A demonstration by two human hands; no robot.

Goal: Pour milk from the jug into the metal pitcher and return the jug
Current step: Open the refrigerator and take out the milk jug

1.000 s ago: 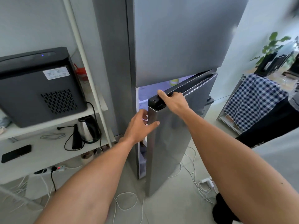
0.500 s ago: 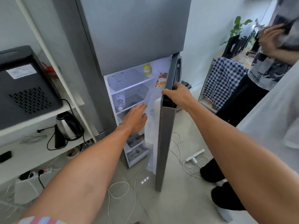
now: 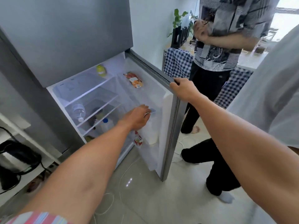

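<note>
The left hand (image 3: 139, 116) rests, fingers curled, on the blue cap of the white jug (image 3: 152, 126) in the door's (image 3: 171, 126) lower rack — whether it grips I cannot tell — while the right hand (image 3: 183, 89) clasps the door's top edge.

Top shelf: a yellow bottle (image 3: 101, 71).
Middle shelf: a water bottle (image 3: 78, 111) on its side.
Beside me: a bystander (image 3: 216, 50).

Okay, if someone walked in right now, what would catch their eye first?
The open fridge door, held at its top edge by the right hand. Next, the left hand reaching to the white milk jug in the door rack. A second person in a patterned shirt stands just behind the door.
</note>
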